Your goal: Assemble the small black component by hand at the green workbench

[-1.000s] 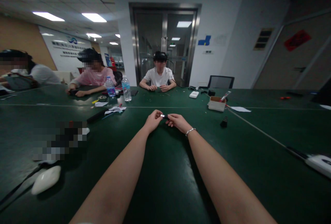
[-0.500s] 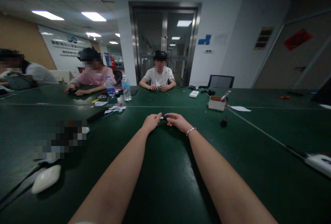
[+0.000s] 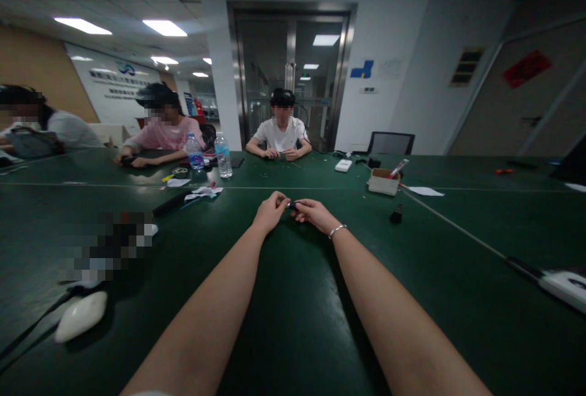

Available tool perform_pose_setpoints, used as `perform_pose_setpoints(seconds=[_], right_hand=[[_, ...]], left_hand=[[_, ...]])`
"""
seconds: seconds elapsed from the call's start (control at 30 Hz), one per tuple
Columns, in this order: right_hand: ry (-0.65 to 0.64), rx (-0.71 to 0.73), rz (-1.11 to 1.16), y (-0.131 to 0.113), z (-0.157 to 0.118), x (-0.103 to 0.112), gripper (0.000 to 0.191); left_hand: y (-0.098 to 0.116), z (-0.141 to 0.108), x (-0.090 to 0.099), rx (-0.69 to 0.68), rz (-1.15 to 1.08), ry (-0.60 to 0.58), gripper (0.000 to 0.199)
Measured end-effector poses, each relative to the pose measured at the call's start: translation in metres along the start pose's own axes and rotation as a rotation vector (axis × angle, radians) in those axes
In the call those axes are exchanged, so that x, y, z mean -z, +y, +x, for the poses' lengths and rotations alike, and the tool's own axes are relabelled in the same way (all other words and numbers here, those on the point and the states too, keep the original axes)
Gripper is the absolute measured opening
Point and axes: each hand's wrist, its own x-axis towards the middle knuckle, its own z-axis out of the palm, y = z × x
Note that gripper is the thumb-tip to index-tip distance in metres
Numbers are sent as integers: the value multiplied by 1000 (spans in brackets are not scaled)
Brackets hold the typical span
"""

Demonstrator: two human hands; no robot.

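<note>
Between both hands, above the green table (image 3: 297, 298), is a small black object with a silver end (image 3: 292, 205); its kind is too small to tell. My right hand (image 3: 317, 215), with a silver bracelet (image 3: 337, 231) at the wrist, pinches the black part. The fingertips of my left hand (image 3: 270, 210) close on the silver end, with the index finger arched. Fingers cover much of the object. To the right of my right hand stands a small black piece (image 3: 396, 214), apart from it.
Right of centre stands an open box (image 3: 383, 183) with a pen-like item leaning out. A white device (image 3: 565, 289) lies at the far right, a white rounded object (image 3: 82, 316) at left. Two water bottles (image 3: 223, 157) stand near seated people. A person (image 3: 280, 133) sits opposite.
My left hand has shifted slightly, its index finger and knuckles now raised and arched over the silver end. My right hand keeps its pinch almost in place.
</note>
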Motion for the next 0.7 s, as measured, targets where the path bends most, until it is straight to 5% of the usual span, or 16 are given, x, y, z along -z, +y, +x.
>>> perform_pose_setpoints(seconds=[0.4, 0.7], right_hand=[[-6, 60, -128, 3, 1, 0, 24], [198, 259, -979, 6, 2, -17, 26]], left_hand=[[-19, 10, -8, 90, -386, -46, 27], [-6, 3, -4, 54, -251, -2, 32]])
